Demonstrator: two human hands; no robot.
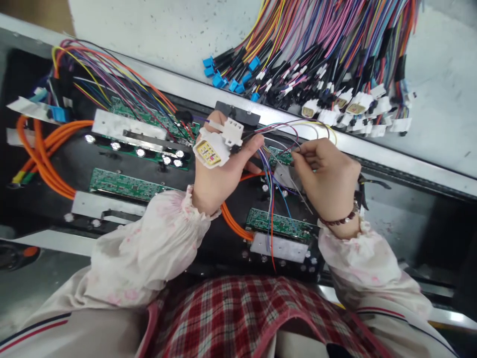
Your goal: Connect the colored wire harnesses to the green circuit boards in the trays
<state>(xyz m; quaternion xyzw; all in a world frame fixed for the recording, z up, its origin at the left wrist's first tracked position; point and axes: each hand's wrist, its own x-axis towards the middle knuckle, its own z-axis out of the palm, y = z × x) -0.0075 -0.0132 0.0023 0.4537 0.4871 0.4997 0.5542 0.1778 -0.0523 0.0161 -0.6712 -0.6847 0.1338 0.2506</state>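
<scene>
My left hand [223,166] is closed around a wire harness, whose white connectors [211,150] rest over the back of the hand and the fingers. One connector has a yellow face; a smaller white one [233,133] sits beside it. Loose coloured wires [269,174] fan out to the right of my thumb and hang down over a green circuit board [279,223]. My right hand [324,166] pinches the thin wires of this harness between thumb and fingertips. Exactly which wires are in the pinch is hard to make out.
Green circuit boards [126,184] with metal plates lie in a black tray [208,253]. Thick orange cables [52,154] curve at the left. Behind the tray's metal rail [164,74] lies a large bundle of wire harnesses [320,54] with blue and white connectors. A black-handled tool [367,186] lies right of my right hand.
</scene>
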